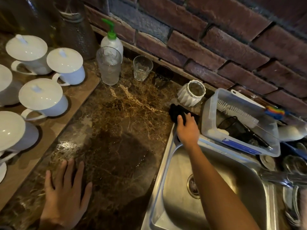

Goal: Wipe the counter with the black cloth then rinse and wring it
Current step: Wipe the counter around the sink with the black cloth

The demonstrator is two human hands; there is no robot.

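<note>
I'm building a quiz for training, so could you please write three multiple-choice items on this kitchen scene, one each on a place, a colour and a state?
1. Where is the black cloth?
A. in the sink
B. on the counter, in front of the white vase
C. in the plastic tub

2. What colour is the soap bottle's pump?
A. green
B. red
C. blue

3. What is the left hand doing?
A. gripping a mug
B. wringing the cloth
C. resting flat on the counter

Answers:
1 B, the cloth lies on the counter by the vase, under the right hand.
2 A, the pump is bright green.
3 C, its fingers lie spread and straight on the marble.
</note>
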